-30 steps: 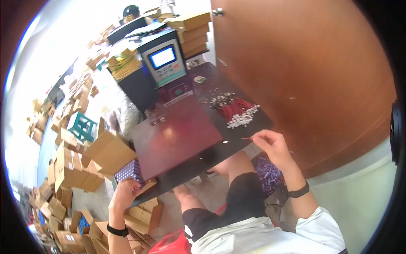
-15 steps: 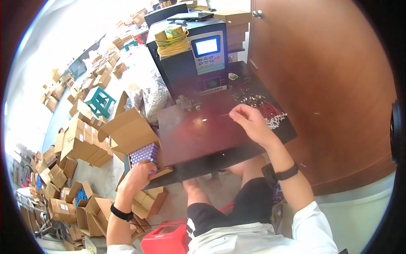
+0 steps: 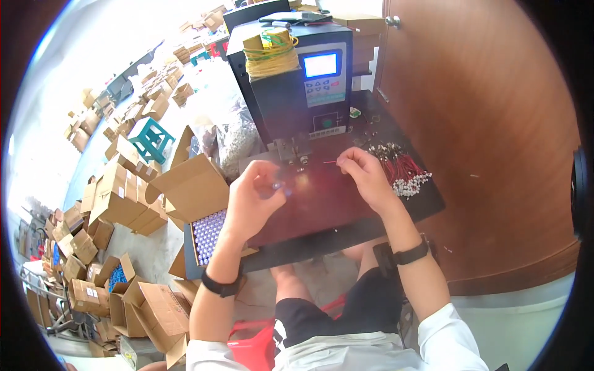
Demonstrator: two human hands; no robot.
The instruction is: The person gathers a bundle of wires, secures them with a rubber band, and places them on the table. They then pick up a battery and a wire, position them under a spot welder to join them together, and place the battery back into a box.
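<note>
Over the left part of the dark worktop, my left hand [image 3: 249, 201] is closed on a small purple cylindrical battery cell [image 3: 278, 186], partly blurred. My right hand [image 3: 366, 178] pinches a thin red wire [image 3: 330, 162], whose end points left toward the metal prongs [image 3: 301, 159] at the foot of a black machine [image 3: 272, 105] with a lit screen. Left of the worktop, an open cardboard box [image 3: 190, 185] holds rows of purple battery cells [image 3: 208, 234]. Beside my right hand lies a pile of red wires [image 3: 402, 168] with white connectors.
A brown door [image 3: 476, 154] stands close on the right. Yellow-green wire [image 3: 271, 59] is wound on the machine. Clear plastic bags [image 3: 238, 133] sit left of it. A teal stool [image 3: 150, 140] and many cartons [image 3: 120, 191] fill the floor at left; a red stool [image 3: 253, 346] is below me.
My left hand has risen from the box of cells and moved right over the worktop, with a cell in its fingers. My right hand stays near the same spot, still pinching the red wire.
</note>
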